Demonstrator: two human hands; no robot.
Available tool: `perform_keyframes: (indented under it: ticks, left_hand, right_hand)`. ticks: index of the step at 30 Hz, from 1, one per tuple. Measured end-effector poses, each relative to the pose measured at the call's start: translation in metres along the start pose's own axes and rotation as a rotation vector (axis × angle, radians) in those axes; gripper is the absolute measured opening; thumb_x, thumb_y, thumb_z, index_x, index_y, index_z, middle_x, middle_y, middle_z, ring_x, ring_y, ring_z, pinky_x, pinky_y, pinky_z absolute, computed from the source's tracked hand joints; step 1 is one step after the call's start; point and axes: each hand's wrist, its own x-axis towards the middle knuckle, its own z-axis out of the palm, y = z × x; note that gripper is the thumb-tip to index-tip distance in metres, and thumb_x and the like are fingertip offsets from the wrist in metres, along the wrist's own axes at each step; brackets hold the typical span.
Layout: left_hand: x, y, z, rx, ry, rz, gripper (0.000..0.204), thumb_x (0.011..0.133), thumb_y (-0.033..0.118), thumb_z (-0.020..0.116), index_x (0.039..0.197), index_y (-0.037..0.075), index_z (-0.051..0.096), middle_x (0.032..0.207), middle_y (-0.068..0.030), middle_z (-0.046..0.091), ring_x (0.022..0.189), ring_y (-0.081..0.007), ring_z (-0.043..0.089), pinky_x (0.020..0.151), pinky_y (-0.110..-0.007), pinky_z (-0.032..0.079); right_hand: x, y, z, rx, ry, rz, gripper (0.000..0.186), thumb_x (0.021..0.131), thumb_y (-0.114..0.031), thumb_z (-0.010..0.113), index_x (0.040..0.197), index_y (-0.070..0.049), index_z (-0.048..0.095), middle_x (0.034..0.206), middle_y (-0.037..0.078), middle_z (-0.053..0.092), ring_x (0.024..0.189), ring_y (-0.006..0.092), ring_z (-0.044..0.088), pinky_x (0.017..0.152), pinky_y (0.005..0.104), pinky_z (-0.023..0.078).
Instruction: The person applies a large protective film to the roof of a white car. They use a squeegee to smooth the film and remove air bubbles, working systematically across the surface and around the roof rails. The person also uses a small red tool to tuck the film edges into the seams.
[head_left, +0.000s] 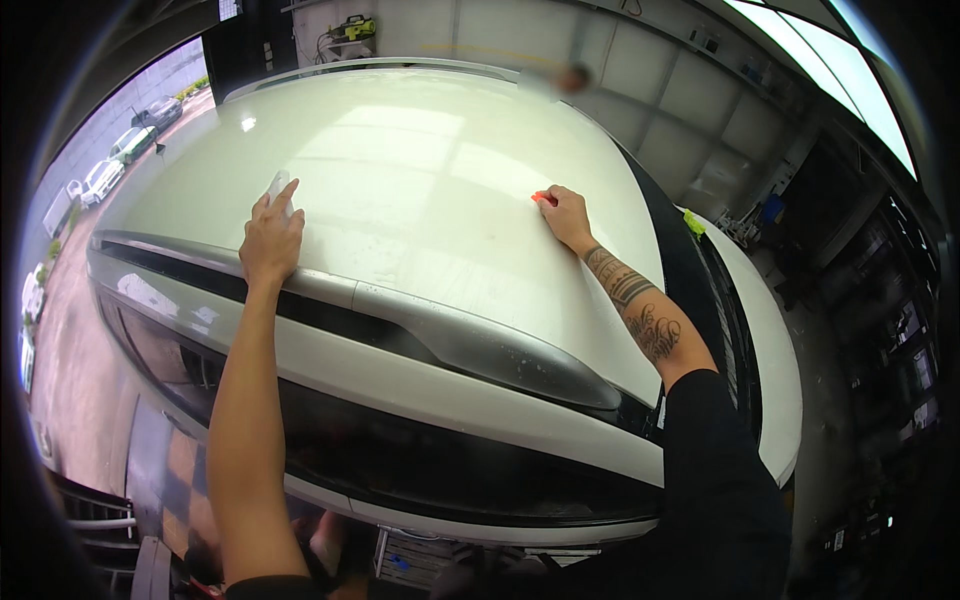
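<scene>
Pressing two hands onto a white car roof.
Reaching forward, the left hand (270,238) is lying flat with fingers together over a small pale item (279,186), mostly hidden; the right hand (566,216) is pinching one small orange tool (543,199) against the car roof (430,170), its shape hard to make out.

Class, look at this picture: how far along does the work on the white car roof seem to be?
Done: wet patches show on the white roof between the hands. In hand: the right hand presses a small orange tool on the roof; the left hand holds a clear piece. Left: the far roof shows no marks.
</scene>
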Motion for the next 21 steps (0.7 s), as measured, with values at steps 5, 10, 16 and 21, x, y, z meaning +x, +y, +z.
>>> perform_keyframes:
  ticks: [5,10,16,21]
  left_hand:
    - [0.003,-0.035,-0.008,0.057,0.074,-0.021,0.046,0.089,0.036,0.055,0.134,0.036,0.05,0.145,-0.01,0.042,0.12,-0.0345,0.051,0.098,-0.046,0.045]
    - [0.011,-0.004,0.011,0.033,0.037,-0.016,0.047,0.087,0.033,0.059,0.134,0.033,0.052,0.145,-0.0088,0.042,0.123,-0.0338,0.049,0.099,-0.045,0.044]
    - [0.002,-0.013,-0.006,0.007,0.12,-0.038,0.047,0.085,0.03,0.061,0.132,0.033,0.054,0.143,-0.0092,0.044,0.12,-0.0335,0.051,0.099,-0.044,0.045]
    - [0.008,-0.037,-0.006,0.024,0.134,-0.064,0.045,0.086,0.03,0.061,0.13,0.032,0.055,0.142,-0.0092,0.045,0.12,-0.0329,0.051,0.099,-0.044,0.046]
  right_hand:
    - [-0.072,-0.01,0.093,-0.387,-0.545,-1.001,0.008,0.085,-0.006,0.063,0.086,0.002,0.064,0.081,0.014,0.061,0.074,0.0197,0.058,0.067,0.0318,0.047]
    - [0.052,0.019,0.051,-0.225,-0.11,-0.482,0.01,0.085,-0.006,0.06,0.085,0.004,0.063,0.081,0.017,0.062,0.067,0.0226,0.059,0.064,0.0323,0.048]
    - [0.001,-0.038,0.121,-0.52,-0.34,-0.661,0.017,0.089,-0.013,0.062,0.085,0.004,0.062,0.078,0.01,0.065,0.078,0.0165,0.067,0.072,0.0313,0.054]
    - [-0.02,-0.029,0.15,-0.282,-0.513,-0.894,0.013,0.086,-0.008,0.067,0.087,0.005,0.065,0.079,0.009,0.064,0.065,0.0135,0.054,0.062,0.0254,0.045]
